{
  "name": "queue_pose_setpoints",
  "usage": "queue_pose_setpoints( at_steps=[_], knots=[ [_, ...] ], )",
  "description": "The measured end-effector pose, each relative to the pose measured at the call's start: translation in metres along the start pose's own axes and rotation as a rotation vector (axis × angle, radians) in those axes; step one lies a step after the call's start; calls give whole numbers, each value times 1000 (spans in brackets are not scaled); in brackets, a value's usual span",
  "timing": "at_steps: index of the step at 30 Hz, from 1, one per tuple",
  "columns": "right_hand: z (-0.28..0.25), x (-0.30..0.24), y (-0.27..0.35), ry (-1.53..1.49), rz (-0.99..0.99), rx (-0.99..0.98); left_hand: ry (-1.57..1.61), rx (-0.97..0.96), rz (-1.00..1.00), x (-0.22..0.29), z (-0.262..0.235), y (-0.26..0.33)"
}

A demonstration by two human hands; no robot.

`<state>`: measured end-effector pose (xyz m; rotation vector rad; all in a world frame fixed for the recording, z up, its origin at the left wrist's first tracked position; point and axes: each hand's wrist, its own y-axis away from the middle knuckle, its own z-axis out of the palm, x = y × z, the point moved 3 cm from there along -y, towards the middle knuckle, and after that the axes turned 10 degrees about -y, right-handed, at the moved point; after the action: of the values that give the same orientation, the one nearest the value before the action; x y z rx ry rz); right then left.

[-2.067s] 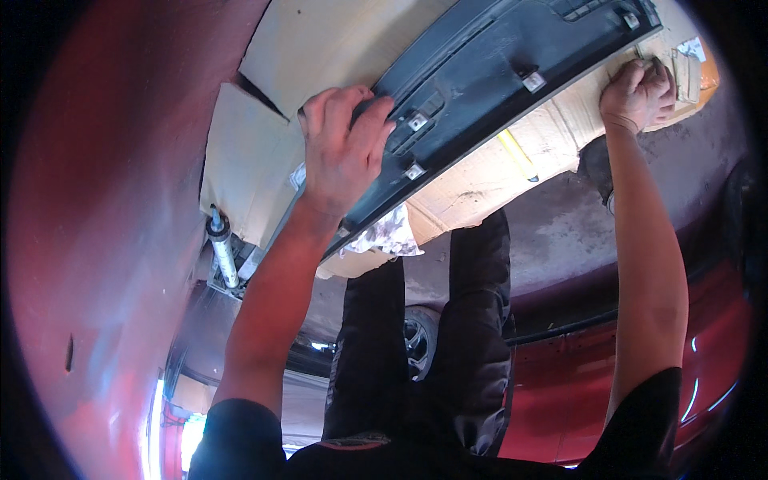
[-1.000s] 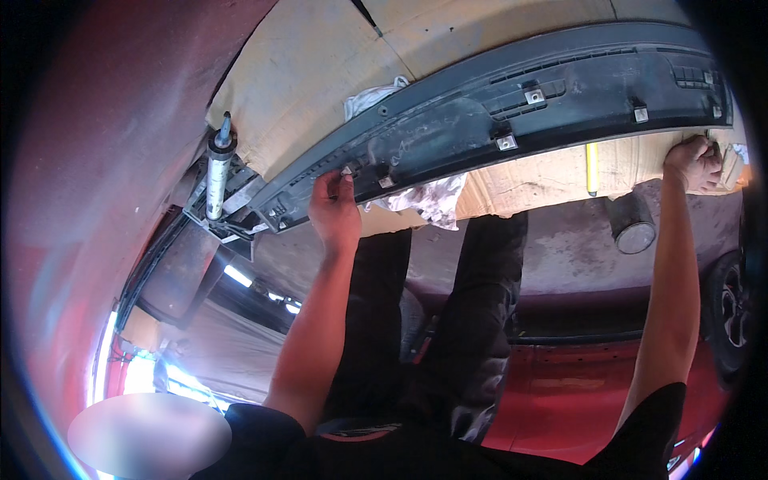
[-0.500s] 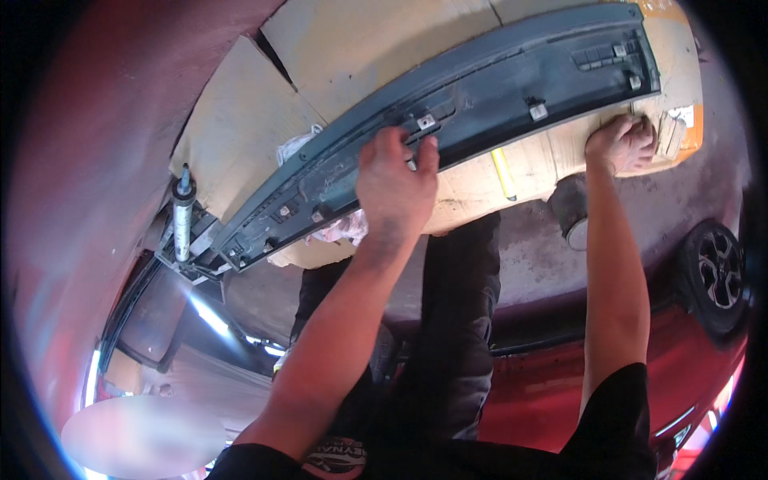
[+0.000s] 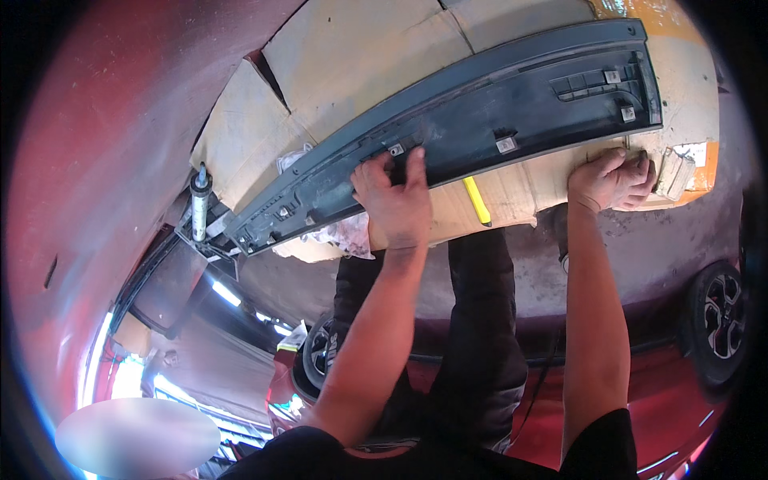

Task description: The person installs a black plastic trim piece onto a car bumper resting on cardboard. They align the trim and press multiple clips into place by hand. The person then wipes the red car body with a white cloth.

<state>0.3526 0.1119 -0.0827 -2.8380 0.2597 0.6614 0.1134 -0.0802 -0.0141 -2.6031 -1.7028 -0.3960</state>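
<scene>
Matt, scuffed plastic panel [image 4: 468, 120] over dull brown cardboard [image 4: 364, 60].
The panel is dark grey, smooth in the main but dusty and scratched, its small clips [image 4: 506, 145] bright like bare metal. The cardboard is matt paper, creased and frayed along its near edge. The crumpled rag [image 4: 350, 234] is soft, blotched cloth; the yellow stick [image 4: 477, 200] looks smooth. Below — rough, stained floor [image 4: 528, 280] and glossy red car bodywork [image 4: 548, 392].
</scene>
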Motion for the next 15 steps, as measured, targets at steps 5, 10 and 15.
queue_pose_setpoints(
  at_steps=[5,10,15],
  knots=[
    [-3,-4,-1,15,-4,-25,-243,-45,-280,44,2,-8],
    [-2,-2,0,35,25,-56,-245,-73,-319,42,6,-9],
    [-3,0,-1,21,95,-90,-524,-287,-248,48,-6,-32]
  ],
)
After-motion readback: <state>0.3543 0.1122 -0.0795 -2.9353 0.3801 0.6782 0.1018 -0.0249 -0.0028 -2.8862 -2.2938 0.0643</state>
